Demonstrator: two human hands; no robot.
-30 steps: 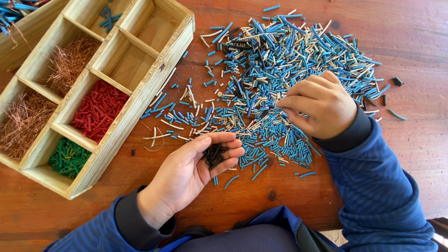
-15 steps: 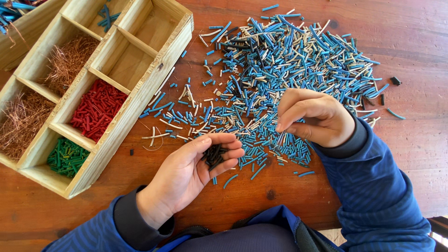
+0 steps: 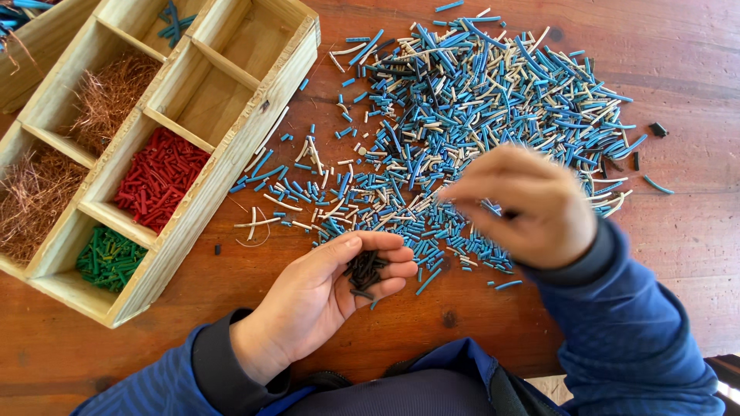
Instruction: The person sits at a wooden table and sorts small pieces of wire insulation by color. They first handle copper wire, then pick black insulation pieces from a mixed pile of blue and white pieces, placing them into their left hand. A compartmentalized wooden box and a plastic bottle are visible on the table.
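My left hand (image 3: 324, 296) lies palm up near the table's front edge, cupped around a small heap of black tube pieces (image 3: 362, 271). My right hand (image 3: 524, 204) hovers, blurred by motion, over the near edge of a big pile of blue, cream and black tube pieces (image 3: 470, 115). Its fingers are pinched together; a small dark bit may sit between them, but I cannot tell for sure. Both arms wear blue sleeves.
A wooden divided box (image 3: 223, 166) stands at the left, with copper wire strands (image 3: 108, 92), red pieces (image 3: 158, 177), green pieces (image 3: 108, 258) and a few blue pieces (image 3: 171, 23) in separate compartments. Stray black bits (image 3: 657, 129) lie at the right on the brown wooden table (image 3: 678, 46).
My right hand has lifted off the pile and moved left toward my left hand. The left hand has stayed in place with its black pieces.
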